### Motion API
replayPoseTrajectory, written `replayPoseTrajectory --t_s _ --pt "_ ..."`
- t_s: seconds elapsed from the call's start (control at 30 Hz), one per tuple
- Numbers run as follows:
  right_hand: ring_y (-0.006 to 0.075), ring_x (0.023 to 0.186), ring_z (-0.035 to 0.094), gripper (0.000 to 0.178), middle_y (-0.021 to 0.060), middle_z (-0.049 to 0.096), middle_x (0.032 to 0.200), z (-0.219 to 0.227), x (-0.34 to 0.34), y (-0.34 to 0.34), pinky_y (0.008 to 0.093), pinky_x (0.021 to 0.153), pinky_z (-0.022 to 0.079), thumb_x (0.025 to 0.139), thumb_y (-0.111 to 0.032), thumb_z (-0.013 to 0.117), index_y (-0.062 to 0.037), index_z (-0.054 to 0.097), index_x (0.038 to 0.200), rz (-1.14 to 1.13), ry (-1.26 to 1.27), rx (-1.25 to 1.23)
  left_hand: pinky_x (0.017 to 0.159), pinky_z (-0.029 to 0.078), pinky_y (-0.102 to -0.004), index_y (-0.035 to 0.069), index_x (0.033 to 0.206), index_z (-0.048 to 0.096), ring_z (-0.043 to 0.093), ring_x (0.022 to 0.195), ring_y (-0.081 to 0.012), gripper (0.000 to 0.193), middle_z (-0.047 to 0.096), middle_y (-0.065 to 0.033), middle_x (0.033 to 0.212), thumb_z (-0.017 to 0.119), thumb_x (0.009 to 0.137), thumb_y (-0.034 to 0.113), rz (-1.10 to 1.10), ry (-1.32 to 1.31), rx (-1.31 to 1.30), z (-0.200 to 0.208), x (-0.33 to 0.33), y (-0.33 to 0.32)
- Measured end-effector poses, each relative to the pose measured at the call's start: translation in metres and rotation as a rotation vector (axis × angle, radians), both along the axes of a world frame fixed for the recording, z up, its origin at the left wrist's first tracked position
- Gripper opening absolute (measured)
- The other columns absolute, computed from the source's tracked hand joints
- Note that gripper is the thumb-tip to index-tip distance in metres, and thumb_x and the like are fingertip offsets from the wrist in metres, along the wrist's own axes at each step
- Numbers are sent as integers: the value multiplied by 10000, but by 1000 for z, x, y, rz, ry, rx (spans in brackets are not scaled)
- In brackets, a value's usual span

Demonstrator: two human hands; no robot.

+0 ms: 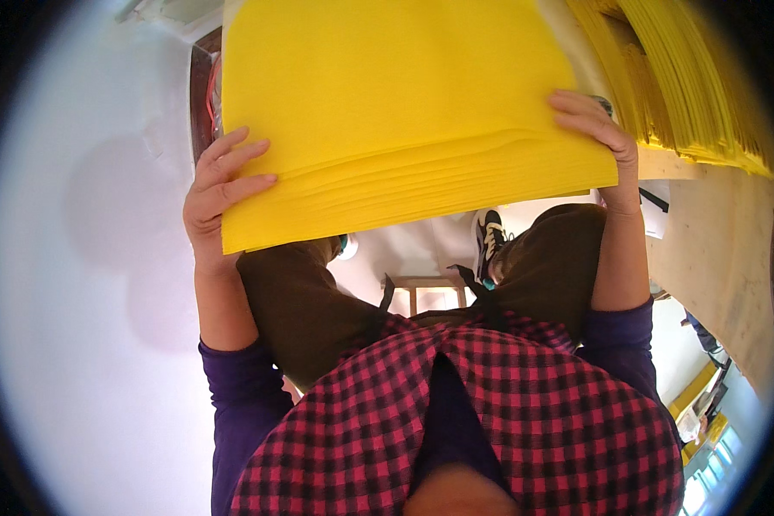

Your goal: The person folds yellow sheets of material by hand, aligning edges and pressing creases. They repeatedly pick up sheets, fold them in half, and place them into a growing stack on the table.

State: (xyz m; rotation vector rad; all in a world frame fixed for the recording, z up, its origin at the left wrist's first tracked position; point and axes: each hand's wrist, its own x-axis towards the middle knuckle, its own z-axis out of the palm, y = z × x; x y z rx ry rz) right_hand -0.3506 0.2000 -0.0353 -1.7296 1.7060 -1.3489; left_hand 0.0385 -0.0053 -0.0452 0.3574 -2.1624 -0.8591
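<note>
A stack of yellow sheets (404, 95) spreads before me, its near edges fanned out in several thin steps. I cannot tell whether the sheets are paper or cloth. My left hand (219, 185) grips the stack by its left side near the front corner, fingers lying over the top and the thumb side hidden in part. At the opposite side, my right hand (602, 133) holds the right edge, its fingers bent over the top sheet and its palm against the side. What lies under the stack is mostly hidden.
More yellow sheets (688, 77) are piled on a wooden table (714, 249) at the right. A pale wall (86, 284) stands close on my left. Below are my knees, a shoe (490, 236) and a wooden frame (421, 284), perhaps part of a stool.
</note>
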Motion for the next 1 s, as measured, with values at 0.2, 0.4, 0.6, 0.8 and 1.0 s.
replayPoseTrajectory --t_s 0.2,0.4,0.6,0.8,1.0 --pt "294 1143 546 208 122 652 1117 -1 -1 0 390 990 390 735 -58 655 -57 703 937 11 104 16 956 402 -371 68 846 725 554 1111 -292 177 702 -76 950 716 677 121 28 -73 -6 1 0 -1" --pt "251 1112 570 287 68 672 1079 0 1 0 348 969 430 655 3 705 -86 714 927 -22 66 11 952 403 -364 44 843 716 582 1066 -276 158 702 -81 941 680 689 41 13 -81 65 5 -3 1" --pt "247 1105 574 262 60 673 1064 0 -2 0 335 950 444 698 15 678 -67 699 947 -4 16 -7 923 427 -334 4 926 690 595 1016 -243 199 682 -114 986 633 739 -25 129 -83 211 8 -5 6" --pt "175 1040 578 174 54 666 1029 0 2 0 278 895 450 828 -20 624 -44 685 989 -127 -88 48 905 435 -313 -26 989 661 598 982 -220 167 675 -122 995 574 846 -35 100 24 357 6 -5 3" --pt "72 873 576 153 -7 657 958 1 9 -4 217 791 471 881 -67 622 -43 680 1021 -249 -322 96 821 460 -257 -54 1040 635 584 910 -138 182 650 -69 974 602 877 19 404 40 730 3 0 8"
